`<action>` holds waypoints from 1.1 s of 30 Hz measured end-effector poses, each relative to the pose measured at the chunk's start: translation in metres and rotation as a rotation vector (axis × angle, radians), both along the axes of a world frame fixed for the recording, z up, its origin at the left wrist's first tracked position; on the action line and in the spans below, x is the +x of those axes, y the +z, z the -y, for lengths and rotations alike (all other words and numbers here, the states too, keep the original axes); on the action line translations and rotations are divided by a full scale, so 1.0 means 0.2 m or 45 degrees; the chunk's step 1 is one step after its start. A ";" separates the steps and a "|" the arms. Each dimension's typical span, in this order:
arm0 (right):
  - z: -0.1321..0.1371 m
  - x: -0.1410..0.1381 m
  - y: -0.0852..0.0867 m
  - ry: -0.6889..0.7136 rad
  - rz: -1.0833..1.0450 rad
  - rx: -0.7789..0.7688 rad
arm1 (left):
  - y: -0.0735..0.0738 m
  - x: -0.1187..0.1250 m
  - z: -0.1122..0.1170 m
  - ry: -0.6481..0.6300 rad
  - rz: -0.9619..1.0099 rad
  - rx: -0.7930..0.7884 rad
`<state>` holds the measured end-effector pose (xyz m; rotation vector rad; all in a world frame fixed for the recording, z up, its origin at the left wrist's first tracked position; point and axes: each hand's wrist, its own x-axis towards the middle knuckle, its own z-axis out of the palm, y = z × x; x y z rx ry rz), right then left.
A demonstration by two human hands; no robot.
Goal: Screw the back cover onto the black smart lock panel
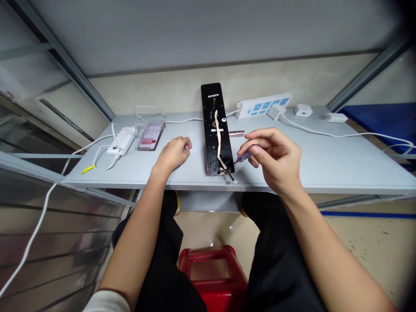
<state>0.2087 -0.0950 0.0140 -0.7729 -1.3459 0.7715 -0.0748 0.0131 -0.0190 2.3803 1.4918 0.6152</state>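
Note:
A long black panel [211, 108] with screw holes lies lengthwise in the middle of the grey table [341, 164]. A beige cable [219, 138] runs along it, and dark wires stick out at its near end. My right hand [276, 160] hovers just right of the panel, fingers pinched round a small purple-tipped tool [244, 157] that points at the panel's near end. My left hand [173, 154] rests on the table left of the panel, curled into a loose fist with nothing visible in it.
A phone [149, 135] and a white power bank [121, 142] with white cables lie at the left. A white power strip [263, 105] and white chargers [303, 110] stand at the back right. A red stool [212, 268] is between my legs.

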 end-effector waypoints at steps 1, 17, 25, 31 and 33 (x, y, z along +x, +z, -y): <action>0.00 -0.01 0.00 -0.014 -0.018 -0.008 | 0.00 0.00 0.00 0.008 -0.005 0.001; 0.01 0.02 0.00 0.028 -0.023 0.004 | 0.03 -0.01 0.02 0.050 -0.043 -0.001; 0.02 -0.01 0.02 -0.063 -0.004 0.019 | 0.04 0.02 0.03 0.077 0.006 0.118; 0.02 0.01 0.01 -0.078 0.110 0.021 | 0.05 0.07 0.05 0.043 0.116 0.265; 0.02 0.01 0.01 -0.052 0.090 0.016 | 0.05 0.09 0.06 0.019 0.149 0.284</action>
